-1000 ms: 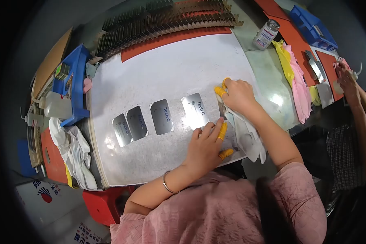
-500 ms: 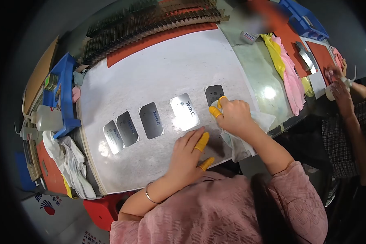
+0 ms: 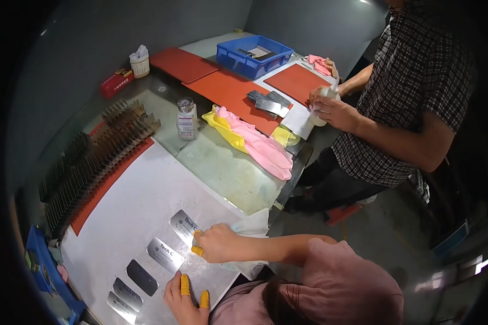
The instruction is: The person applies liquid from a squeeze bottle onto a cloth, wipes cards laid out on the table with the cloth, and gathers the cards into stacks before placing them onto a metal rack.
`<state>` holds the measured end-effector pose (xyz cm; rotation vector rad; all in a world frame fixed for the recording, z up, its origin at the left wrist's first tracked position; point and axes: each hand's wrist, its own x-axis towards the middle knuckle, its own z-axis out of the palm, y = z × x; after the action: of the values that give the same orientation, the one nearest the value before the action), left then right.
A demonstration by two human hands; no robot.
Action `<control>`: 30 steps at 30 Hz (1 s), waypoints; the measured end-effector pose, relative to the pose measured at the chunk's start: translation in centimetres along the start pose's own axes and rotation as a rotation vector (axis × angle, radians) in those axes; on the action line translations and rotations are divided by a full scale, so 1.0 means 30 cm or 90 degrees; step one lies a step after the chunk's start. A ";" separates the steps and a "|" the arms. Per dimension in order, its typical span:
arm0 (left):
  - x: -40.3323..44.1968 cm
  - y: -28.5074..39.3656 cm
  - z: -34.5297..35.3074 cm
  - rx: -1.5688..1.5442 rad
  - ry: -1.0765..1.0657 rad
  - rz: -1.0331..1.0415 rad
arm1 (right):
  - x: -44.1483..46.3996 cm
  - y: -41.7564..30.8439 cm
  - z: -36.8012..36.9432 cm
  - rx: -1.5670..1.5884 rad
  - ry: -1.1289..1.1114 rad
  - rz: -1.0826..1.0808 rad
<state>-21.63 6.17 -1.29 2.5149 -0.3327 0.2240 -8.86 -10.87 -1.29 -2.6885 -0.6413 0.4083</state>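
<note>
Your right hand (image 3: 218, 245) sits at the lower edge of a silver, round-cornered metal card (image 3: 183, 225) lettered "Tech C", the topmost in a slanting row of five on the white sheet (image 3: 130, 200). Its fingers are curled in, and a crumpled white cloth (image 3: 255, 223) spreads from beneath that hand — whether you are gripping it, I cannot tell. Your left hand (image 3: 183, 299) lies on the sheet with fingers loosely spread and grasping nothing, yellow rubber finger cots (image 3: 185, 284) on two of them, close to the bottom corner of the second silver card (image 3: 164, 255). Below that lies a darker metal card (image 3: 142, 277). Across the table, a co-worker in a dark checked shirt (image 3: 385, 108) holds a whitish plastic spout bottle (image 3: 331, 93).
</note>
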 end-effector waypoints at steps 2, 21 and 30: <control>-0.008 -0.009 -0.008 0.002 -0.083 -0.030 | -0.012 0.004 0.009 0.021 -0.005 -0.010; -0.049 -0.049 0.027 -0.030 -0.054 -0.053 | -0.080 0.089 0.086 0.203 0.195 -0.143; -0.031 -0.028 0.005 -0.052 -0.050 -0.049 | -0.083 0.085 0.070 0.216 0.117 -0.115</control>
<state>-22.26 6.93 -2.07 2.4537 -0.2706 0.0799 -10.76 -13.65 -3.70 -2.2915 -0.6852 0.1978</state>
